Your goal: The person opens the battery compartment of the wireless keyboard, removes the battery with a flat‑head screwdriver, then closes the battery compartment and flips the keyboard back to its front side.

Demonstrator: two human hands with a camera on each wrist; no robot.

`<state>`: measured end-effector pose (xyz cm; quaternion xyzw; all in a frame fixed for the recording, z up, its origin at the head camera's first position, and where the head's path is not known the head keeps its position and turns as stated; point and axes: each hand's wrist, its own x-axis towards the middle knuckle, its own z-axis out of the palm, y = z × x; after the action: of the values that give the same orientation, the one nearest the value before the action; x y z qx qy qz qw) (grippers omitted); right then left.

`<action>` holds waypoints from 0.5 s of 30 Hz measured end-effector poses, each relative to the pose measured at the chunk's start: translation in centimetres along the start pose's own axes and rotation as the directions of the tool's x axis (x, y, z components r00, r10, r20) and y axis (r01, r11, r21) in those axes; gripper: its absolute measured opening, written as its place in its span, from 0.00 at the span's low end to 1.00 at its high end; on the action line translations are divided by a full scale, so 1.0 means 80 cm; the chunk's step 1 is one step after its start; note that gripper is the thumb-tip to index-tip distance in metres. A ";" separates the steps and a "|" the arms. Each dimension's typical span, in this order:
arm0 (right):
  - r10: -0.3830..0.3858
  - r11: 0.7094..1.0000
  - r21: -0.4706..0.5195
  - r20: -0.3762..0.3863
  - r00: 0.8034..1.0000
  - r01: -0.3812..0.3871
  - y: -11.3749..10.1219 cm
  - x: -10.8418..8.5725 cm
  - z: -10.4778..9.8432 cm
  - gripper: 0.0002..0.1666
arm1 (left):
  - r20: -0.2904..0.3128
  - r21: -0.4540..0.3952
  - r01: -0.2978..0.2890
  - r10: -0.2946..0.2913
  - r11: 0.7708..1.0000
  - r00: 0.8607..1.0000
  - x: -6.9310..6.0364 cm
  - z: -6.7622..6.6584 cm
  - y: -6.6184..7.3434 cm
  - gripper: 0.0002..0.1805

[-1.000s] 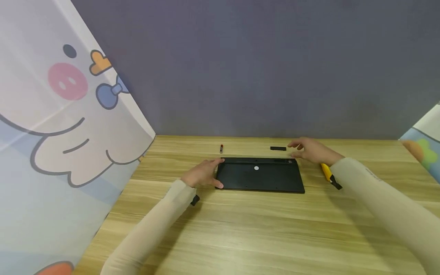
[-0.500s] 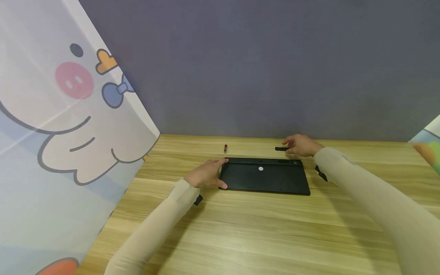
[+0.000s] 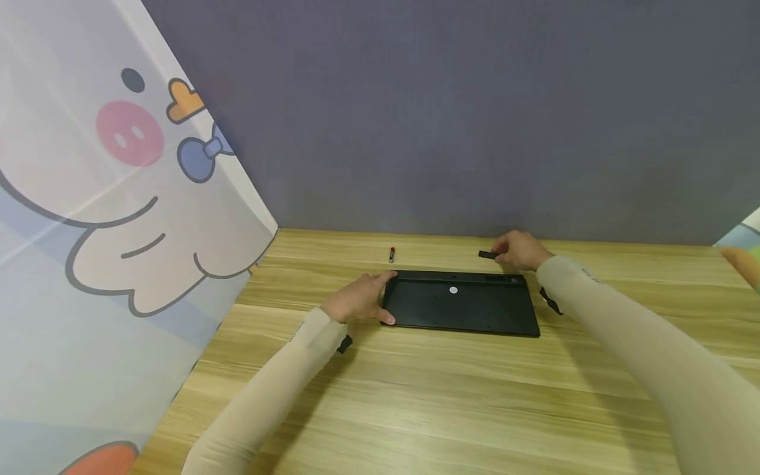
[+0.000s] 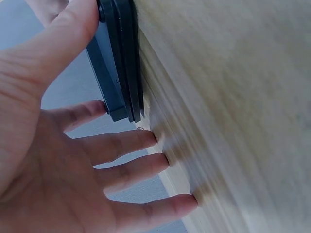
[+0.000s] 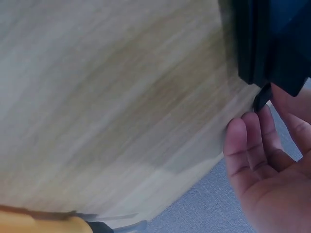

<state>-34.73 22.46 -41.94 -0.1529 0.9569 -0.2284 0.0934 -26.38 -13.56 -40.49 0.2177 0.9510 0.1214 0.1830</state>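
Note:
A black keyboard [image 3: 460, 307] lies underside up on the wooden table, a round white sticker [image 3: 454, 290] on it. My left hand [image 3: 359, 298] grips its left end, thumb at the near edge and index finger at the far corner. In the left wrist view the other fingers of the left hand [image 4: 73, 170] are spread, their tips by the table. Beyond the keyboard's right part, my right hand [image 3: 519, 251] pinches a small black battery cover [image 3: 487, 254]. The right wrist view shows one end of that battery cover [image 5: 262, 98] between thumb and fingers.
A small battery [image 3: 392, 254] with a red end lies behind the keyboard's left part. A yellow object with a black end [image 5: 43, 223] lies on the table in the right wrist view. A grey partition [image 3: 451, 132] rises at the back, a printed panel [image 3: 119, 264] at the left.
My right hand has moved left from beside the battery cover and taken hold of it, and the cover now sits slightly tilted. The left hand has stayed on the keyboard.

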 end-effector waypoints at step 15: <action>0.025 1.000 0.001 -0.031 0.999 -0.025 0.005 -0.006 -0.005 0.15 | 0.010 -0.001 0.023 -0.023 1.000 1.000 0.000 -0.001 0.002 0.58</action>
<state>-34.50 23.13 -41.74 -0.1374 0.9600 -0.2300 0.0813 -26.35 -13.43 -40.34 0.2070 0.9525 0.1189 0.1892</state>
